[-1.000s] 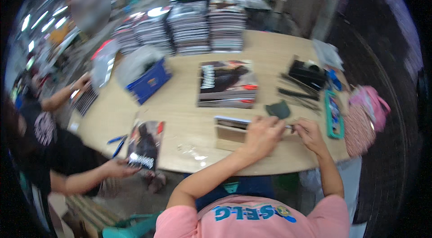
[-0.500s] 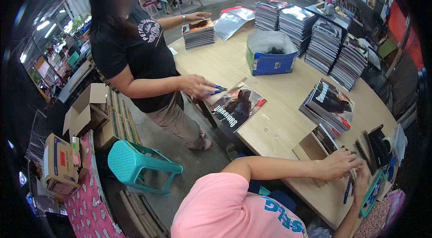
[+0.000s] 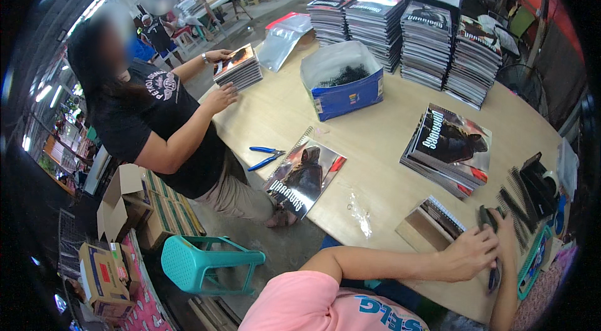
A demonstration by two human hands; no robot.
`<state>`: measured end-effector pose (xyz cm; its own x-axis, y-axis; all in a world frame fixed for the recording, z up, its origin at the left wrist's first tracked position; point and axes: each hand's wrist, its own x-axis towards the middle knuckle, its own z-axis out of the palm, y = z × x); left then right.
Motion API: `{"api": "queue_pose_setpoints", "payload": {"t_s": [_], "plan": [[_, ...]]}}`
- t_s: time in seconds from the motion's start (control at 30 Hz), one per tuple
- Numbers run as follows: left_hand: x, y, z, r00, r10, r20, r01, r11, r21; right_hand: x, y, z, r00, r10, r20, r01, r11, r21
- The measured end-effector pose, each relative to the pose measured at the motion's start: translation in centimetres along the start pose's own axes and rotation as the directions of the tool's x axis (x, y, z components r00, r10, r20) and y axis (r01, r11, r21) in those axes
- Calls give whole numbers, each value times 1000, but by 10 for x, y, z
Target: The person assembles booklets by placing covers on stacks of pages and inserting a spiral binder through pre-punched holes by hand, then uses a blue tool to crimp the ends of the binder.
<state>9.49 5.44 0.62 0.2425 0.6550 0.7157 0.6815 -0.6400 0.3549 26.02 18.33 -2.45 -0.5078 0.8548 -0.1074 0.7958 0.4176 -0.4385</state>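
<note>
My left hand [image 3: 471, 254] reaches across with its fingers bent together, against my right hand [image 3: 504, 234]. Both hands work close together at the table's right edge. My right hand's fingers curl round a dark object [image 3: 487, 218]; its kind is not clear. Below them, a dark handle-like end [image 3: 494, 278] sticks out. Left of my hands, an open wooden box [image 3: 418, 231] holds spiral-bound books [image 3: 444, 218] standing on edge. Black binding coils [image 3: 514, 209] lie just beyond my right hand. What my left fingertips pinch, if anything, is hidden.
Stacked spiral-bound books [image 3: 452, 149] lie ahead, with tall stacks [image 3: 427, 49] behind. A blue bin [image 3: 350, 96] holds black coils. A co-worker [image 3: 156, 106] stands across at the left, by blue-handled pliers [image 3: 266, 157] and one spiral book [image 3: 307, 178]. A green stool [image 3: 206, 262] stands on the floor.
The co-worker has laid the blue-handled pliers on the table and moved that hand to a small stack of books. My hands stay together at the right edge; a dark object now shows there.
</note>
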Motion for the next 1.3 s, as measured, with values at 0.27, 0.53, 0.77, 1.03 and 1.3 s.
{"api": "queue_pose_setpoints", "payload": {"t_s": [0.27, 0.53, 0.77, 1.03, 1.3], "plan": [[7, -15, -27, 999, 30, -17, -32, 991, -127, -46, 0, -71, 932, -347, -102, 257, 435, 863], [5, -20, -38, 988, -148, 43, 143, 984, 107, -45, -15, -72, 891, -418, 177, 298, 833, 466], [-5, -24, -48, 980, -159, -122, 183, 956, 227, -54, -18, -58, 961, -271, 49, 258, 948, 187], [-21, -72, -41, 877, -440, -195, 371, 876, -309, -53, -8, -54, 946, -321, -40, 234, 596, 768], [-14, -48, -20, 902, -398, -167, 316, 873, -372, -63, -16, -56, 904, -427, 16, 294, 649, 702]]}}
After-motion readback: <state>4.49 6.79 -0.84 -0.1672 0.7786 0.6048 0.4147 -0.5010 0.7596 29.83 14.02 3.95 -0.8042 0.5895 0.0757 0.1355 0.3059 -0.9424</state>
